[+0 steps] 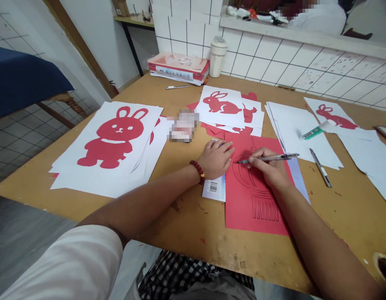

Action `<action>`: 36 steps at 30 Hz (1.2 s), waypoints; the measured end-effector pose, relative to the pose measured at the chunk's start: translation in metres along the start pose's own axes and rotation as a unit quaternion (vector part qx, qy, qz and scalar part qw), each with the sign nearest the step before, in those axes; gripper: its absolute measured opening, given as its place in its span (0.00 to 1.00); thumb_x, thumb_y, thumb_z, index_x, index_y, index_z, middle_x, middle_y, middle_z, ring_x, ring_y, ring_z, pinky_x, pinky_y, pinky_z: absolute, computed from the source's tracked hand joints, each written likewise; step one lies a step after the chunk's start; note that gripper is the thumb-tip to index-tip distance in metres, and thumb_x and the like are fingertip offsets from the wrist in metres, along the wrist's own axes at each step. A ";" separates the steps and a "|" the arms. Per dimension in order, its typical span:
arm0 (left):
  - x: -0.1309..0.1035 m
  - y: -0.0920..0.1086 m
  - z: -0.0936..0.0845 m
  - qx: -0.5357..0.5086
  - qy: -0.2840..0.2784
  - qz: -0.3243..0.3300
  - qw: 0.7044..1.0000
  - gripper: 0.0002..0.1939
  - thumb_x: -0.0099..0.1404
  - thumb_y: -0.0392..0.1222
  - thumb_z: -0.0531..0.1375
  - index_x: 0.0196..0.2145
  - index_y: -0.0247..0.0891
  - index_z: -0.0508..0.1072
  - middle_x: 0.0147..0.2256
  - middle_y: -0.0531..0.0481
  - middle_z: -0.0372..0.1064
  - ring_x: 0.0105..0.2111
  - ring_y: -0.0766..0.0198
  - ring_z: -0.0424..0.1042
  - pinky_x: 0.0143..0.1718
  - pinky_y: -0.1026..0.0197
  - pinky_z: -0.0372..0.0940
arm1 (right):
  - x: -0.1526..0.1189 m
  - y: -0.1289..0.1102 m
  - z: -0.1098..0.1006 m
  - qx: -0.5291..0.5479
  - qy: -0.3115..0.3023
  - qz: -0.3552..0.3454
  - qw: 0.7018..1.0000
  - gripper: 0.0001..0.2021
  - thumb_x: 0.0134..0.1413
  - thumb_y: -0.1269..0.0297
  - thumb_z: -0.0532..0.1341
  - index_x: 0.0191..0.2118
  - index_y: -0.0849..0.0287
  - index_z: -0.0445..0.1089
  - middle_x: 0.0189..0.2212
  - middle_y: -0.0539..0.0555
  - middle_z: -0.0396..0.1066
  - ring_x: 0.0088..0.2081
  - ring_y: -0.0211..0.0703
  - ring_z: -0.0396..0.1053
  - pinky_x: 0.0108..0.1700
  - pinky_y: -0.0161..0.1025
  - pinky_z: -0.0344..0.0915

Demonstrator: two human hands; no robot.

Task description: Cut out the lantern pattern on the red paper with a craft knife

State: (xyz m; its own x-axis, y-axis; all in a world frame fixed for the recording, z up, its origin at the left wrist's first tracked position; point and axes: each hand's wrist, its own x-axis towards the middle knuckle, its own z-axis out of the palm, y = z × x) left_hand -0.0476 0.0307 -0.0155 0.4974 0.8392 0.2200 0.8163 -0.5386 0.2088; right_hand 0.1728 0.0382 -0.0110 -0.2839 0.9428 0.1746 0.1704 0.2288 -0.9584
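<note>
A red sheet of paper (239, 212) lies in front of me with a lantern drawn on it in dark lines, its tassel towards me. Between the fingers of my right hand (269, 168) is a clear-barrelled pen (282, 157), its tip at the left side of the lantern outline. My left hand (215, 157) lies flat with fingers outstretched at the sheet's upper left edge, a dark red bead bracelet on the wrist. Under the sheet is a pale booklet (214, 192) with a barcode, part of it hidden.
White sheets with a red bear-like rabbit cutout (119, 129) lie left. Rabbit cutouts (222, 103) are stacked behind. A utility knife (320, 167) and a green-and-white glue stick (314, 131) lie right. A white cup (218, 56) and a red paper pack (179, 66) stand at the wall.
</note>
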 end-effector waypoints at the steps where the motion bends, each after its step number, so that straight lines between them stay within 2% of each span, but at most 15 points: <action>1: 0.000 0.000 0.000 0.000 -0.001 -0.001 1.000 0.23 0.73 0.41 0.48 0.61 0.38 0.68 0.66 0.44 0.59 0.64 0.50 0.57 0.66 0.42 0.49 | 0.000 0.001 -0.001 0.004 0.005 -0.006 1.000 0.05 0.55 0.64 0.66 0.29 0.54 0.72 0.24 0.49 0.72 0.29 0.43 0.69 0.37 0.42 0.66; 3: 0.000 0.000 0.000 -0.001 -0.003 -0.001 1.000 0.23 0.73 0.41 0.48 0.61 0.38 0.68 0.66 0.44 0.59 0.64 0.50 0.56 0.66 0.42 0.49 | 0.000 0.002 -0.004 0.004 -0.004 -0.014 1.000 0.06 0.53 0.67 0.65 0.27 0.54 0.71 0.22 0.49 0.70 0.26 0.42 0.67 0.34 0.42 0.63; 6: 0.000 0.000 0.000 -0.001 -0.001 0.001 1.000 0.23 0.73 0.41 0.47 0.61 0.37 0.68 0.66 0.44 0.59 0.64 0.50 0.57 0.65 0.43 0.50 | -0.001 0.001 -0.006 -0.009 -0.054 -0.014 0.998 0.06 0.51 0.68 0.65 0.25 0.55 0.71 0.20 0.49 0.68 0.25 0.41 0.64 0.31 0.41 0.60; 11: 0.000 0.000 0.000 0.000 0.000 0.001 1.000 0.23 0.73 0.41 0.47 0.62 0.36 0.68 0.66 0.44 0.59 0.64 0.49 0.57 0.66 0.42 0.49 | -0.002 -0.006 -0.005 -0.025 -0.100 -0.012 0.995 0.06 0.53 0.64 0.67 0.27 0.55 0.72 0.22 0.50 0.71 0.26 0.42 0.66 0.31 0.42 0.62; 18: 0.000 0.000 0.000 0.006 0.003 0.001 1.000 0.23 0.73 0.41 0.47 0.61 0.36 0.68 0.66 0.44 0.60 0.64 0.49 0.57 0.66 0.43 0.49 | -0.003 -0.011 -0.003 -0.047 -0.106 -0.012 0.993 0.09 0.53 0.57 0.69 0.28 0.55 0.73 0.25 0.52 0.74 0.28 0.44 0.69 0.33 0.44 0.66; 36: -0.001 -0.001 0.001 -0.002 0.004 0.002 1.000 0.23 0.73 0.41 0.47 0.61 0.36 0.68 0.66 0.43 0.60 0.64 0.50 0.57 0.65 0.42 0.50 | -0.002 -0.011 -0.007 -0.015 -0.135 0.001 0.991 0.10 0.51 0.57 0.70 0.27 0.56 0.74 0.22 0.52 0.72 0.25 0.43 0.66 0.29 0.42 0.62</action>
State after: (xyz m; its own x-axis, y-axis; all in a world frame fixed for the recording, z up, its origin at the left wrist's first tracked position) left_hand -0.0484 0.0309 -0.0164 0.4982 0.8364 0.2285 0.8133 -0.5421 0.2112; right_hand 0.1785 0.0352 0.0008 -0.5250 0.8449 0.1029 0.1978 0.2388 -0.9507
